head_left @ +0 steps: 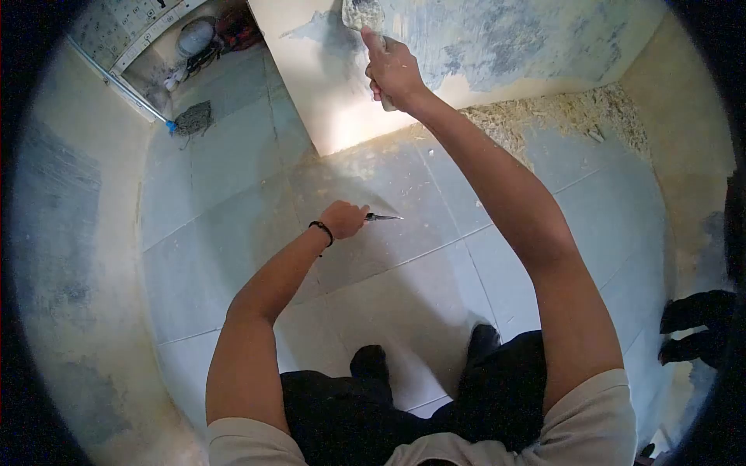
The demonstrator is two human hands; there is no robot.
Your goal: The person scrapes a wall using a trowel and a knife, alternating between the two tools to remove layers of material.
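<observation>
My right hand [398, 75] is closed around the handle of a scraper [363, 14], raised at the wall with peeled, patchy paint [497, 43]. The scraper's blade is coated in pale residue and overlaps the wall's surface. Lower and to the left, my left hand [344, 219] is a fist over the floor, wearing a dark bracelet. From it juts a slim pointed metal tool [385, 217], its tip toward the right; the grip is mostly hidden by my fingers.
Flaked paint debris [559, 120] lies along the wall's base. A mop [193, 119] with a blue joint rests on the tiled floor [233, 210] at upper left, near a round grey object [196, 36]. Black shapes [699, 326] stand at the right edge.
</observation>
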